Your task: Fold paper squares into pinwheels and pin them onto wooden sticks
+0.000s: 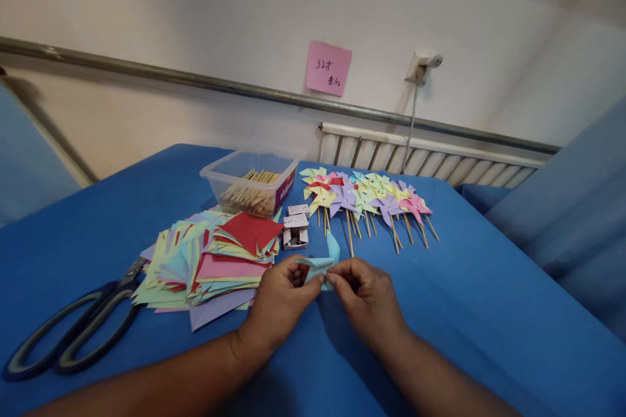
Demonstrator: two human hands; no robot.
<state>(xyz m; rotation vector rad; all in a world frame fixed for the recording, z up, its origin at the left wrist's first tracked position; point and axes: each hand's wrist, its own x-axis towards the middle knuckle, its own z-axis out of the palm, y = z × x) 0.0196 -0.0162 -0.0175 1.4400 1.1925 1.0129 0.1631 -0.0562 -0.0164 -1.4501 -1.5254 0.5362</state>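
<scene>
Blue table (464, 313) against a pale wall. Left hand (281, 300) and right hand (366, 296) both pinch a light-blue paper (323, 264) between fingertips. It looks light, floppy and easily creased, best held at the corners. Paper stack (210, 260) lies left of the left hand.

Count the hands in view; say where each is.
2: the left hand and the right hand meet at lower centre, both pinching the light-blue paper. No others show.

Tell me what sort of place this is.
Probably a craft worktable by a wall: finished pinwheels lie in a row, near a paper stack, scissors and a tub of sticks. The left hand and right hand pinch a blue paper.
</scene>
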